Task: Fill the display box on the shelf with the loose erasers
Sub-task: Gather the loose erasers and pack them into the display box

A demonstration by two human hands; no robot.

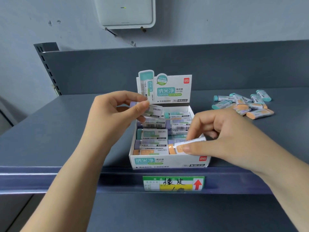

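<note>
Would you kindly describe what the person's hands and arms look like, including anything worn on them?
Both arms are bare up to the frame's edge: no sleeves, gloves, watch, rings or bracelets show. The left hand and right hand have short, unpainted nails. No markings or bandages are visible on either forearm.

I see a white wall-mounted device (124,12) top centre w/ a small green light lit, dark cable (111,33) hanging under it. Grey wall (33,30) behind has a few scuff marks. Slotted metal upright (48,69) runs along the left of the back panel (234,64). On the front rail, a green/yellow price tag (173,183) w/ handwritten chars & a red up-arrow.
</note>
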